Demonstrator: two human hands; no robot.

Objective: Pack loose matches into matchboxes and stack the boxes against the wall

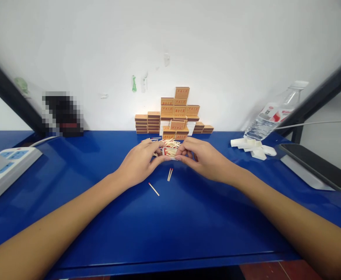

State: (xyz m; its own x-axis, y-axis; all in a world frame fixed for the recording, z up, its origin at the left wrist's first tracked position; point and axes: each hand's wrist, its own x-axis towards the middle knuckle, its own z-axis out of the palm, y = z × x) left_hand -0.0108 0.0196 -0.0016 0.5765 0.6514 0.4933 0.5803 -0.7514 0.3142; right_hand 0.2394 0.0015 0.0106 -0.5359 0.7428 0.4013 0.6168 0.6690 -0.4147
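A white power strip (pixel 20 171) sits at far left on a blue table (pixel 170 225); beyond it a pixelated dark shape (pixel 62 114) stands by the wall (pixel 112 50). The person's left hand (pixel 139 161) closes its thumb and fingers on the left end of a small white tray (pixel 163 151), mid-table, holding red-tipped matches (pixel 170 153). Nearer lie one loose match (pixel 154 189) and a pair (pixel 170 174); behind, a pile (pixel 173 143) and stacked matchboxes (pixel 180 111). The right hand (pixel 202 157), fingers curled, touches the tray's right end; whether it grips, I cannot tell. Farther right: white pieces (pixel 254 149), a water bottle (pixel 271 116), a black phone (pixel 319 163)
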